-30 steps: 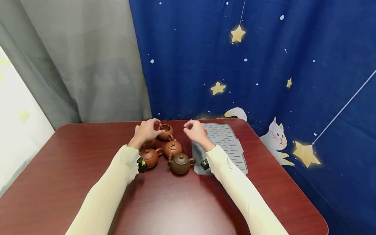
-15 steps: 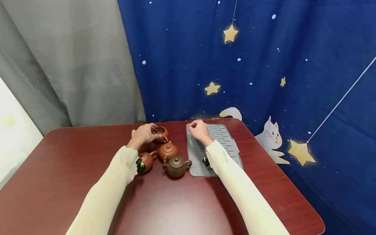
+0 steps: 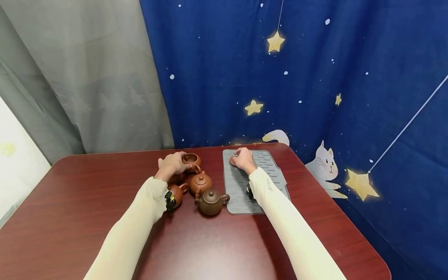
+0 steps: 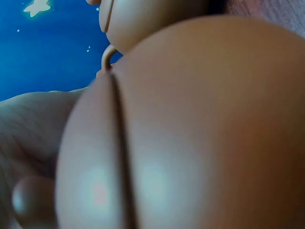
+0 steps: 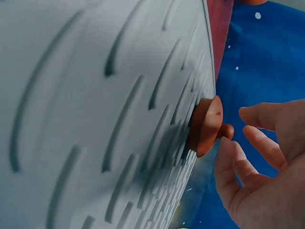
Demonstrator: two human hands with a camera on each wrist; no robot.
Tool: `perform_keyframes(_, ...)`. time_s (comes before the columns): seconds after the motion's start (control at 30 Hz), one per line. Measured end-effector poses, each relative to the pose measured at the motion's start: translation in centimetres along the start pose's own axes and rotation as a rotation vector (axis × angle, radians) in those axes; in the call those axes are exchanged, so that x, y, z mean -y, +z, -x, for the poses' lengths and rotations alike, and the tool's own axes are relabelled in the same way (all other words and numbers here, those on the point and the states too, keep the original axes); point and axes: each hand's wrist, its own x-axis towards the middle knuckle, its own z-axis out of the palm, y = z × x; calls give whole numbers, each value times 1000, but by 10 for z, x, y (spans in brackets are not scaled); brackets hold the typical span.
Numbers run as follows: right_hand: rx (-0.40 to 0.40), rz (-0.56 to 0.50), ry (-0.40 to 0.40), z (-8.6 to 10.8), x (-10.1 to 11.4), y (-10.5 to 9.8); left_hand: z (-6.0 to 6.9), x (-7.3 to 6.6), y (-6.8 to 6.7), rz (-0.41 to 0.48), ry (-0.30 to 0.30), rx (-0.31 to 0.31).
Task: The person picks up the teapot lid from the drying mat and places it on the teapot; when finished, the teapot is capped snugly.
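Note:
My left hand [image 3: 172, 163] grips the left side of a lidless reddish-brown clay teapot [image 3: 196, 160], thumb and fingers on either side of its body. In the right wrist view, a small clay teapot lid [image 5: 206, 126] lies knob up on the grey ribbed mat [image 5: 95, 95]. My right hand [image 5: 267, 167] surrounds its knob with parted fingers; one fingertip is at or very near the knob. Nearest the left wrist camera, the rounded body of a lidded clay teapot [image 4: 200, 124] fills the view, partly hiding the left hand [image 4: 28, 129].
Close to the left hand stand another lidded reddish teapot [image 3: 201, 182], a dark brown teapot [image 3: 211, 202] and a reddish teapot [image 3: 176, 194] partly behind the wrist. A further one is mostly hidden under the left hand. The red-brown table [image 3: 87, 202] ends at the curtains [image 3: 217, 77].
My right hand has moved from left of the mat's far edge to over the mat, lowering the lid onto it, and its fingers have parted. The left hand stays at the lidless teapot.

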Motion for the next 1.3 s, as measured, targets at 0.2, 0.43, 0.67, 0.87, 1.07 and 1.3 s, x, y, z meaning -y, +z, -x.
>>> perform_keyframes(0.2,5,-2,16,1,-5,0,-3,1,1,-8,-8,-10)
perform_keyframes(0.43,7,-23,45,-1,-11,1,-4,0,1,-24,-14,-24)
perform_keyframes(0.67,5,-43,47,-1,-11,-2,-5,-1,3,-9,-17,-51)
perform_keyframes(0.87,-21,-64,26,1,-13,2,-5,2,8,7,-19,-110)
perform_keyframes(1.07,-62,-104,-10,5,-6,5,-7,4,13,17,-41,-140)
perform_keyframes(1.3,-138,-127,-44,9,10,12,-9,5,13,7,-39,-149)
